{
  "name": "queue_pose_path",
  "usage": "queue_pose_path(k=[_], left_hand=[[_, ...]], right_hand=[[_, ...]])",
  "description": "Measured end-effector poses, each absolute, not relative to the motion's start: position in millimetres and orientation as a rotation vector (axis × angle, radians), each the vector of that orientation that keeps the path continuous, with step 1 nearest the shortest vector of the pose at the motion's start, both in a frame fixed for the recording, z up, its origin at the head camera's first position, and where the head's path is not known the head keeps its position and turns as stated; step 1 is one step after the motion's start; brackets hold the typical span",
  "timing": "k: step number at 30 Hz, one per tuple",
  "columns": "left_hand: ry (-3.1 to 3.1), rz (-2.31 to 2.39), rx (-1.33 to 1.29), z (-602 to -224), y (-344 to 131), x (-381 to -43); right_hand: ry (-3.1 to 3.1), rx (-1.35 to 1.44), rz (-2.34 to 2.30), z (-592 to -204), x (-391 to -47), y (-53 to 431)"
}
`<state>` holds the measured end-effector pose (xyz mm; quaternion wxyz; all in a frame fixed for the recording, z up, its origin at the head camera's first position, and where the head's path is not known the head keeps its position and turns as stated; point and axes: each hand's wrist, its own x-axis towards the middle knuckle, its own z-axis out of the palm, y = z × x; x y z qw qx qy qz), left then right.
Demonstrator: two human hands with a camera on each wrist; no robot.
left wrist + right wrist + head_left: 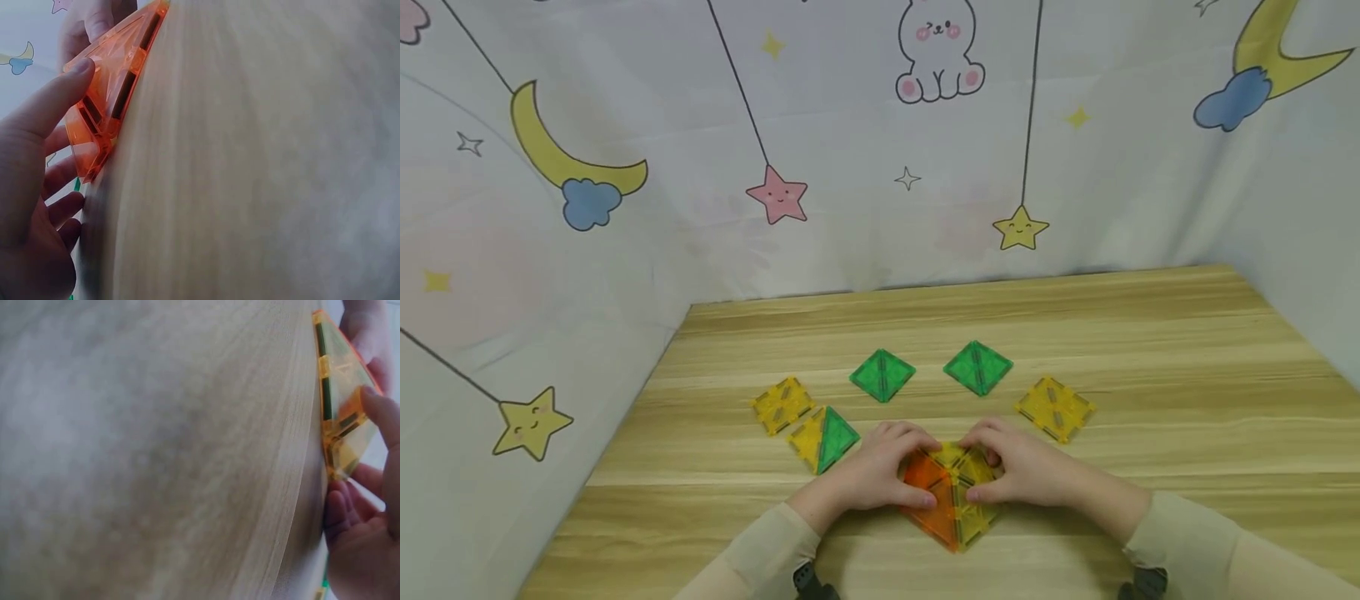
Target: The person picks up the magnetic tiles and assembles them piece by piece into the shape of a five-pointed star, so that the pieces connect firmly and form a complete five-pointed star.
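A peaked shape of see-through magnetic tiles, orange on its left and yellow on its right, sits on the wooden table between both hands. My left hand grips the orange side, thumb on the front face and fingers round the back. In the left wrist view the thumb presses an orange tile near its edge. From the other side my right hand holds the yellow part, its thumb on the near face. A yellow tile stands slanted against that thumb in the right wrist view.
Behind the hands lie two green tile pairs in diamond shapes. Flat yellow tiles are at the right, and more yellow tiles at the left beside a yellow-and-green pair. A printed curtain hangs along the table's back edge.
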<state>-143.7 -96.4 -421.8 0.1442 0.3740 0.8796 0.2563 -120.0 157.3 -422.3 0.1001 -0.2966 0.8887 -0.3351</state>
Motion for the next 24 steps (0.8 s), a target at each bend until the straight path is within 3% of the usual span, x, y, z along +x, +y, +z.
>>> queue_pose_path(k=[11, 24], left_hand=[[2.505, 0.82, 1.011, -416, -99, -149], [2.496, 0.911, 0.946, -409, -88, -168]], right_hand=[[2.625, -0.88, -1.034, -418, -127, 168], [2.848, -0.811, -0.969, -411, -142, 216]])
